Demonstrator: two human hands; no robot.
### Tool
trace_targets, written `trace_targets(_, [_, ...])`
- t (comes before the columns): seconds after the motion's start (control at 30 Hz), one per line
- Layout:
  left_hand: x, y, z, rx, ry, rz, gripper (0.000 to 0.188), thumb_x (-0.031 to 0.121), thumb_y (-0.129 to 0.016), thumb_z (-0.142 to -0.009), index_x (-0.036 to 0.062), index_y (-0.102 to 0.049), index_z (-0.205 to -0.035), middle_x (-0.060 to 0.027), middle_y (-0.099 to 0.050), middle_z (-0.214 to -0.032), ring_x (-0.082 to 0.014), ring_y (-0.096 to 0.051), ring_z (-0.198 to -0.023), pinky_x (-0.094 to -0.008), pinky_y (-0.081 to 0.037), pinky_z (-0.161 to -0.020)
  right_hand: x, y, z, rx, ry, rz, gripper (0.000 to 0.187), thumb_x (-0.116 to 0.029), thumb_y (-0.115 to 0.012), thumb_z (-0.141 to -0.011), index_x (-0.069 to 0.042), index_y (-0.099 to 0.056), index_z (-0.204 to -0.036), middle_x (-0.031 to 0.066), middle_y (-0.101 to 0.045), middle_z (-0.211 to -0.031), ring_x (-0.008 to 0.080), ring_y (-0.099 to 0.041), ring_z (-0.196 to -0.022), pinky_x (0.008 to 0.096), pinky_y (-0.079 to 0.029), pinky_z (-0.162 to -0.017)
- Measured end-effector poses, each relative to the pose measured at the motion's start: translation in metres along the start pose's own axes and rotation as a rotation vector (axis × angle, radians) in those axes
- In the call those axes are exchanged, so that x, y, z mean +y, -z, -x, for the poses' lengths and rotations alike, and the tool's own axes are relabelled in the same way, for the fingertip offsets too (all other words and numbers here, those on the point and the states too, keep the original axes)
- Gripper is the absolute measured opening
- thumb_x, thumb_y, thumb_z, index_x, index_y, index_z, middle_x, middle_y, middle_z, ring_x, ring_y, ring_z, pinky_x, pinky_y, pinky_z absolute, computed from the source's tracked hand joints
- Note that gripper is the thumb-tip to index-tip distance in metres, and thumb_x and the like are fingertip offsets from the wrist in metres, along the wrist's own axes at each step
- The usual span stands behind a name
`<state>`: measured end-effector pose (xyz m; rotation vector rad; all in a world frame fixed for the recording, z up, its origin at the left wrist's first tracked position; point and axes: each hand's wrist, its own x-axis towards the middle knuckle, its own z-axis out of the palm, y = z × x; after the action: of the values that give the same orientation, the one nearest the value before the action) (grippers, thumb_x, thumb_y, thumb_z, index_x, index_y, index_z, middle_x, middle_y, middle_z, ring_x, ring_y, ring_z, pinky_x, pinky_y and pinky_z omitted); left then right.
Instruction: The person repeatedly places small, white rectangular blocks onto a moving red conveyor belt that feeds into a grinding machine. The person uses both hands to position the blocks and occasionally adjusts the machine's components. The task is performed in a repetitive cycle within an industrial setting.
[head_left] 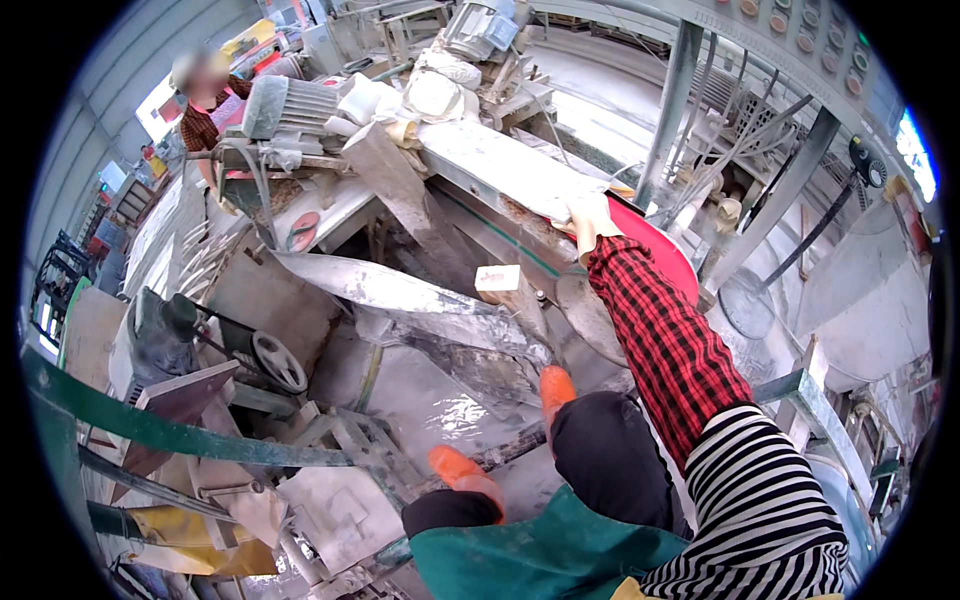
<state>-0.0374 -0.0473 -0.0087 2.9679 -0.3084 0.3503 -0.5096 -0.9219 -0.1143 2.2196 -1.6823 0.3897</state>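
Note:
My right hand reaches far forward, its arm in a red-and-black checked sleeve. It is at the near end of a long white-dusted beam or ledge, beside a red basin. Glare washes out the fingers, so I cannot make out whether they grip anything. Below the hand is a round greyish disc or lid, partly covered by the sleeve. A short post with a pale square top rises to the left of it. My left hand is out of view.
Orange boots stand on a wet floor by a long whitened plank. A green metal rail curves across the left. A control panel hangs upper right. A motor-like machine stands far left, with another person beside it.

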Motion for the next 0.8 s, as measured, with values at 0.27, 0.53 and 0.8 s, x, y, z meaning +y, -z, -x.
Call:
trace_targets(0.27, [0.012, 0.019, 0.016, 0.056, 0.025, -0.063, 0.042, 0.030, -0.059, -0.100, -0.0010, -0.064, -0.128, -0.0297, -0.056, -0.137, -0.0450, -0.050, -0.129, -0.0490, -0.039, -0.111, -0.033, 0.119, 0.025, -0.086, -0.686, -0.986, 0.053, -0.026, -0.050, -0.101, 0.000, -0.046, -0.146, 0.0079, -0.068, -0.069, 0.0158, -0.066, -0.057, 0.0298, -0.056, -0.054])
trace_targets(0.53, [0.013, 0.016, 0.021, 0.070, -0.026, -0.086, 0.041, 0.031, -0.055, -0.104, -0.0027, -0.065, -0.126, -0.0274, -0.062, -0.130, -0.0420, -0.055, -0.122, -0.0501, -0.041, -0.110, -0.039, 0.066, 0.029, -0.048, -0.280, -1.434, 0.027, -0.027, -0.055, -0.102, -0.001, -0.061, -0.103, 0.0091, -0.064, -0.097, 0.0243, -0.062, -0.087, 0.0413, -0.052, -0.076])
trace_targets(0.8, [-0.003, -0.014, -0.010, 0.265, -0.077, -0.142, 0.029, 0.028, -0.063, -0.087, 0.0067, -0.070, -0.104, -0.0133, -0.066, -0.104, -0.0373, -0.060, -0.098, -0.0498, -0.048, -0.087, -0.120, 0.047, 0.039, -0.188, 0.080, -2.121, 0.049, -0.021, -0.057, -0.105, 0.000, -0.046, -0.148, 0.0160, -0.054, -0.142, 0.0254, -0.054, -0.132, 0.0354, -0.048, -0.107])
